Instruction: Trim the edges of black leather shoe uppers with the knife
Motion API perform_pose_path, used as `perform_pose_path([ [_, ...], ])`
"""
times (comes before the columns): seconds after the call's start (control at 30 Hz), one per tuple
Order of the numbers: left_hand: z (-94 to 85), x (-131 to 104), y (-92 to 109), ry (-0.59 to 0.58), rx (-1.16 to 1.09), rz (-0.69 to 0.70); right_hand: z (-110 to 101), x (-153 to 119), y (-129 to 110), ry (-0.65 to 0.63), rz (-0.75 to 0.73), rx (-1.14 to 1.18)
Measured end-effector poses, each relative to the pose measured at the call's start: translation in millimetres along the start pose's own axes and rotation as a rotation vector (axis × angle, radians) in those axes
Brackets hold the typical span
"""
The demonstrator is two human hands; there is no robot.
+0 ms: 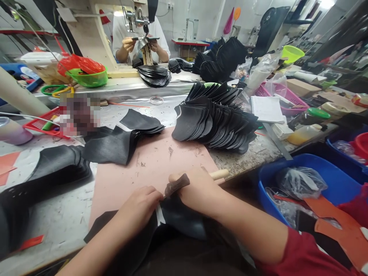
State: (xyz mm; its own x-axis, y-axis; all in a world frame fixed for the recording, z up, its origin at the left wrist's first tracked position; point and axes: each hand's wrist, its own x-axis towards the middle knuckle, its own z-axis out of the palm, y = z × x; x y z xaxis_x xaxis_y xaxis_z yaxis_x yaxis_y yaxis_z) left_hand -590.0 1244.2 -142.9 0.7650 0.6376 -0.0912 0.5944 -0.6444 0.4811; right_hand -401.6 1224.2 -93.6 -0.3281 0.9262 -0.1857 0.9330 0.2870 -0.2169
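My right hand (197, 188) is wrapped round the pale wooden handle (220, 174) of a hammer, whose brown, worn head (177, 185) sits just beside my left fingertips. Beneath both hands lies a black leather piece (184, 218) with a white strip (160, 214) along its seam. My left hand (145, 203) grips this leather at the strip, fingers bent and pressed together; the fingertips are partly hidden. Under the work is a pinkish board (149, 172). Part of the leather hangs over the near table edge, towards my lap.
Stacks of black leather pieces stand at the right (212, 122), middle (123, 138) and left (60, 165). A steel ruler (277, 142) juts past the table edge near a notepad (266, 109). A blue bin (304, 165) is at right. Across the table, a person (140, 42) works at a sewing machine.
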Motion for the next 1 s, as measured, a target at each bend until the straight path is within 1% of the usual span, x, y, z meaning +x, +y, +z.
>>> perform_pose_path([
  [0.13,1.3,-5,0,0.036,0.068,0.022,-1,2,-7,-0.093,0.008,0.000],
  [0.2,3.0,-8,-1,0.047,0.061,0.019,-1,2,-10,-0.074,0.000,0.010],
  [0.27,5.3,-11,-3,0.092,0.004,0.016,0,3,-13,-0.049,-0.013,0.005],
  [0.37,8.1,-16,-8,0.175,-0.010,0.076,4,4,-16,-0.059,-0.021,-0.014],
  [0.4,8.4,-18,-9,0.183,0.013,0.098,5,5,-17,-0.058,-0.028,-0.015],
  [0.47,7.6,-22,-11,0.164,0.040,0.116,6,6,-18,-0.028,-0.042,-0.014],
  [0.53,6.4,-24,-14,0.140,0.008,0.100,7,7,-20,-0.011,-0.051,-0.027],
  [0.6,6.1,-26,-16,0.155,-0.029,0.113,6,7,-22,-0.035,-0.041,-0.047],
  [0.7,8.0,-28,-18,0.224,0.039,0.170,3,7,-24,-0.078,-0.020,-0.045],
  [0.77,9.2,-29,-20,0.250,0.109,0.211,1,5,-25,-0.038,-0.009,-0.013],
  [0.83,8.7,-31,-21,0.245,0.161,0.242,2,4,-26,-0.012,-0.009,0.002],
  [0.97,2.2,-32,-23,0.150,0.242,0.258,5,4,-28,-0.102,-0.003,-0.060],
  [1.0,0.4,-33,-23,0.121,0.243,0.247,5,4,-29,-0.094,0.008,-0.060],
])
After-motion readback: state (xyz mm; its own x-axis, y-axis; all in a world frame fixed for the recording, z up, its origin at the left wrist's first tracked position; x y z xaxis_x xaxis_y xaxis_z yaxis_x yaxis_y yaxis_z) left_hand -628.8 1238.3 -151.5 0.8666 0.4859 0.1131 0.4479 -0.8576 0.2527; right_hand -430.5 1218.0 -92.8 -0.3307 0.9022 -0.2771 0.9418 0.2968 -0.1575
